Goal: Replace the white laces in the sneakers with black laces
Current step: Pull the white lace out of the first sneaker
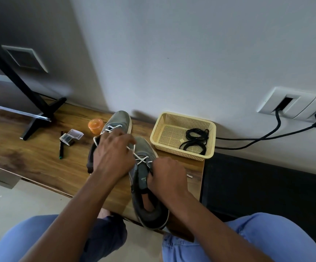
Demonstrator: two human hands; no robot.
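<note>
On the wooden surface (pixel 40 157), the left hand (pixel 113 154) is pinching the near sneaker's (pixel 145 186) white lace (pixel 141 159) while the right hand (pixel 166 176), fingers curled, is gripping its tongue; drawing each crossing out gently should avoid snags.

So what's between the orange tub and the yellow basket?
In the head view, the toe of the far sneaker lies between the orange tub and the yellow basket.

On the wooden bench top (pixel 30 154): small orange plastic jar (pixel 95 126), clear plastic case (pixel 71 136), dark pen (pixel 61 146). Black stand leg (pixel 40 118) sits left, white wall socket (pixel 293 103) right.
</note>
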